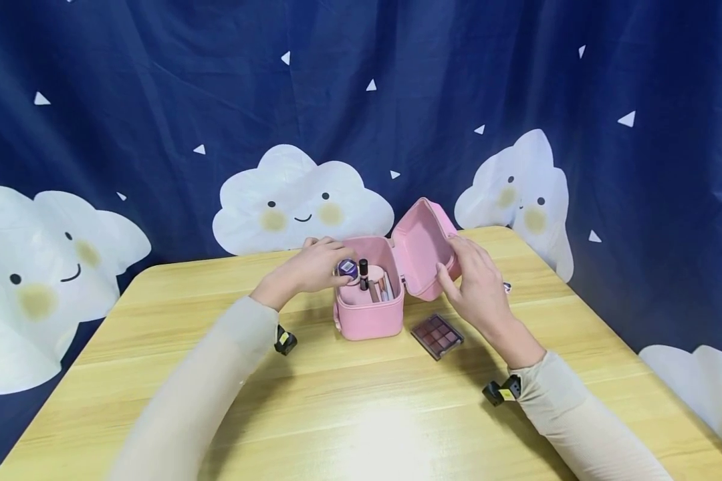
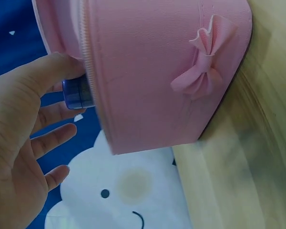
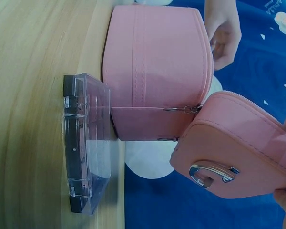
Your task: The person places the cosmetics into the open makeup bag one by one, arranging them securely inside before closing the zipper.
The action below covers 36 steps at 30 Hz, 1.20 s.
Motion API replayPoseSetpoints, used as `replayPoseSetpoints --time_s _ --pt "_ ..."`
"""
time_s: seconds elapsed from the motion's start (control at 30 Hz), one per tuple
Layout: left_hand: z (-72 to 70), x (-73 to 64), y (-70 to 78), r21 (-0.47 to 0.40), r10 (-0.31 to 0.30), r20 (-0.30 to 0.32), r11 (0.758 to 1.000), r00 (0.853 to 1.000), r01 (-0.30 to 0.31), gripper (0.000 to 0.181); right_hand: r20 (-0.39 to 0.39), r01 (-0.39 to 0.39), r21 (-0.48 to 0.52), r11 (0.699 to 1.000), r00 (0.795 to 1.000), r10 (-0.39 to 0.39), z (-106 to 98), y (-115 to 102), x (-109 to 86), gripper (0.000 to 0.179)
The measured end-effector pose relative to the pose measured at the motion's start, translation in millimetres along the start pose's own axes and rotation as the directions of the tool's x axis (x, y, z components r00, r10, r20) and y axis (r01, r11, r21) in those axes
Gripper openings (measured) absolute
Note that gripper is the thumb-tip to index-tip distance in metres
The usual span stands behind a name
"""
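A pink cosmetic case point(image 1: 371, 324) stands unzipped on the table, its lid point(image 1: 420, 248) swung out to the right. My left hand point(image 1: 315, 267) pinches a small container with a dark blue-purple cap point(image 1: 347, 268) at the case's left rim; the left wrist view shows the blue cap point(image 2: 78, 93) between thumb and fingers, its lower part hidden behind the wall. The other fingers of that hand are spread. With thumb and fingers, my right hand point(image 1: 478, 284) grips the lid's outer edge. Inside the case stand a black tube point(image 1: 364, 274) and several slim cosmetics point(image 1: 385, 287).
An eyeshadow palette point(image 1: 437, 336) with a clear cover lies on the table point(image 1: 313, 401) just right of the case. A small shiny object point(image 1: 507, 287) shows beyond my right hand. Behind the table hangs a blue curtain point(image 1: 325, 100) with cloud faces.
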State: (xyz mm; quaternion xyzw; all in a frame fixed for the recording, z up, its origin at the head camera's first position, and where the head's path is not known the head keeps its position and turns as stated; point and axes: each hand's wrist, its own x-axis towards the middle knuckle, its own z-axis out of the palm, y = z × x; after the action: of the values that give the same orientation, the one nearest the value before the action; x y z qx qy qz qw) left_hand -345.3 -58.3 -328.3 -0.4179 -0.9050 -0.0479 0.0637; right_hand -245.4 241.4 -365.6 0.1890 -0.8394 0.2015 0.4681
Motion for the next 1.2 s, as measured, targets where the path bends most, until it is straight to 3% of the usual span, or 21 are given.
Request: replayPoseSetpoints --time_s 0.3,0.57,0.77,0.97,1.2 --pt "15.2 19.8 -0.8 -0.032 -0.131 0.132 0.99 0.983 0.136 0.042 0.017 -0.005 0.001 1.0 1.0 0.004 -1.0 -0.3 -1.0 0.049" --pt "22.3 29.1 6.5 -0.022 -0.227 0.142 0.972 0.964 0.232 0.031 0.024 -0.008 -0.003 1.0 1.0 0.008 -1.9 -0.7 -0.8 0.048" --pt "25.9 37.4 16.2 0.064 -0.29 0.115 0.956 0.95 0.285 0.022 0.034 -0.014 -0.008 1.0 0.999 0.015 -2.8 -0.4 -1.1 0.048" --pt "32.8 44.0 22.8 0.147 -0.318 0.109 0.942 0.942 0.301 0.021 0.022 -0.009 0.0 1.0 1.0 0.009 -3.9 -1.5 0.0 0.048" --pt "40.1 50.9 23.4 0.132 -0.372 0.175 0.926 0.912 0.353 0.02 0.04 -0.018 -0.007 1.0 0.999 0.019 -4.9 -0.8 0.5 0.049"
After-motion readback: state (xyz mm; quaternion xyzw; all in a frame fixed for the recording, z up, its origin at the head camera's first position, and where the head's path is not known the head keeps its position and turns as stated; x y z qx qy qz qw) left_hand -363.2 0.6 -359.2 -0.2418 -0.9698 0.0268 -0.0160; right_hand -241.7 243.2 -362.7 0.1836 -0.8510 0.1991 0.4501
